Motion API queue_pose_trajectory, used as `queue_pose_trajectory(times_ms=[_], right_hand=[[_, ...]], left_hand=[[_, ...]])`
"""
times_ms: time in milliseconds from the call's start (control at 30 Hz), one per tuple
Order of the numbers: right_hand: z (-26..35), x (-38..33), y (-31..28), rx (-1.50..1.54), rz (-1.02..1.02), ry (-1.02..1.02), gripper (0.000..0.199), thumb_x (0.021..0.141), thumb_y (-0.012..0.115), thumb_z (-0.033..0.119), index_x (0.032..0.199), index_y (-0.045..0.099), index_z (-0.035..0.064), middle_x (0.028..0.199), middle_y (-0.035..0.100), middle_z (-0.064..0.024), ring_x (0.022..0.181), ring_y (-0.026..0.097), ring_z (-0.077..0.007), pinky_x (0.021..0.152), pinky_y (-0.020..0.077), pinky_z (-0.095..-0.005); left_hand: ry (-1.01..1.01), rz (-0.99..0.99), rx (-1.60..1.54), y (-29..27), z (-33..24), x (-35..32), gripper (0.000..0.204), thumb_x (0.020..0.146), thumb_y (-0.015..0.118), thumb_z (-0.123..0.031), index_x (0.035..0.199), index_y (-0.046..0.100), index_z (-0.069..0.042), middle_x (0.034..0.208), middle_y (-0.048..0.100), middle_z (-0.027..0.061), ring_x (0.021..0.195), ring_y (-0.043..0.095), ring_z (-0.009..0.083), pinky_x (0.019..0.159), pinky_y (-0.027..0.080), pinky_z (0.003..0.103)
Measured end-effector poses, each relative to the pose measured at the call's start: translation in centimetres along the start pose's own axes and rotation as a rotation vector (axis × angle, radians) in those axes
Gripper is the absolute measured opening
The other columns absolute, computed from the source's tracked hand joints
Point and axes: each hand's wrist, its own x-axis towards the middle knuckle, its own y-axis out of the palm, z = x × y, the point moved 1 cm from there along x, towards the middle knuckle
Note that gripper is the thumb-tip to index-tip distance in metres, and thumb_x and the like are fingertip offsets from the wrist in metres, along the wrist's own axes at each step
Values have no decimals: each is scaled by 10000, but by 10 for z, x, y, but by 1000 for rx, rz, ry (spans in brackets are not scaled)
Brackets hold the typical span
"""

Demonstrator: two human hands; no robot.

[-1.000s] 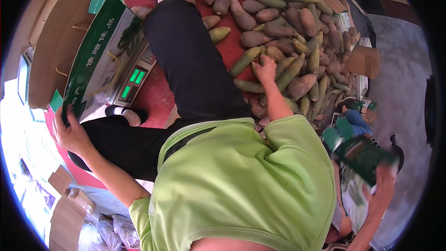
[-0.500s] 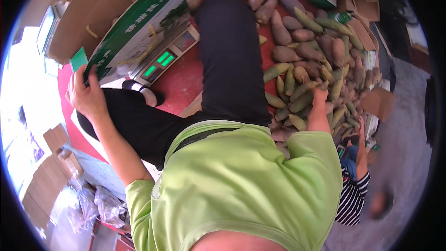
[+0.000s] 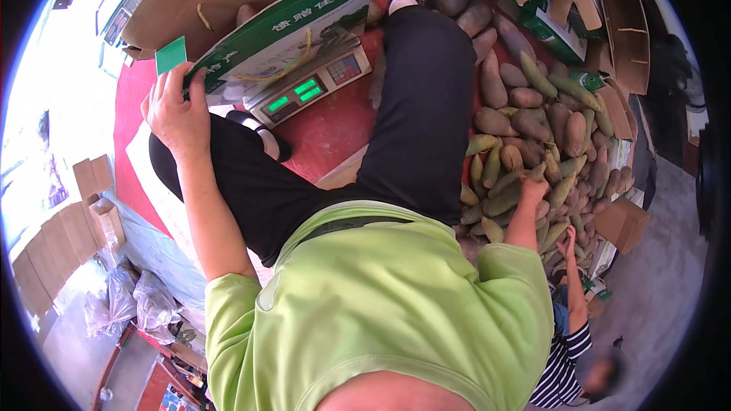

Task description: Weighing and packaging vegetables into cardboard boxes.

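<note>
My left hand (image 3: 179,110) grips the near corner of an open green-and-white cardboard carton (image 3: 266,49), its thumb and fingers closed over the upper edge. The carton stands on a digital scale (image 3: 312,91) with a lit green display; a reddish-brown tuber (image 3: 245,14) shows inside. At the right, my right hand (image 3: 533,189) reaches into a large heap of root vegetables. Its fingers are closed around a greenish root vegetable (image 3: 537,172), partly hidden by the hand. Long green ones (image 3: 504,199) and reddish-brown ones (image 3: 493,82) lie close around it.
Several green cartons (image 3: 560,19) stand behind the heap. A co-worker in a striped shirt (image 3: 560,369) reaches a hand (image 3: 566,242) to the heap's near right edge. Red floor covering (image 3: 327,137) lies between my legs. Clear plastic bags (image 3: 152,304) and brown cardboard (image 3: 57,259) sit at the left.
My view has turned, so the carton, scale and heap appear farther right. Both my hands remain at the carton edge and in the heap. The co-worker's hand and head have shifted.
</note>
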Motion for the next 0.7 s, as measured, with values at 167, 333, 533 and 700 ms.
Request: queue_pose_trajectory(times_ms=[167, 333, 533, 700], right_hand=[[37, -56, -5, -140, -44, -614, 654, 599, 810, 115, 1189, 529, 94, 1117, 581, -195, 1070, 520, -390, 903, 422, -445], [93, -62, -22, 172, 58, -792, 633, 662, 772, 58, 1230, 496, 47, 1155, 564, -171, 1092, 533, -317, 943, 407, -388], [256, -139, -106, 924, 249, -948, 579, 785, 678, -18, 1290, 394, -17, 1206, 501, -104, 1122, 492, -196, 970, 389, -323], [379, -226, -160, 1401, 405, -1270, 602, 772, 656, -102, 1293, 361, -45, 1182, 505, -128, 1104, 512, -201, 975, 409, -329]], left_hand=[[15, 1, -4, -2, 0, 1, 112, 779, 676, -214, 863, 649, -144, 793, 629, 5, 786, 610, 208, 741, 394, 335], [27, -14, -15, -4, -2, 1, 113, 774, 681, -214, 856, 641, -147, 788, 623, 10, 783, 607, 216, 736, 396, 337], [13, 6, -25, -4, 0, 0, 117, 772, 682, -218, 853, 639, -144, 794, 625, 12, 791, 608, 215, 746, 401, 346], [3, 9, -20, -7, -1, -1, 118, 771, 680, -219, 852, 638, -144, 795, 625, 13, 795, 609, 214, 757, 404, 351]])
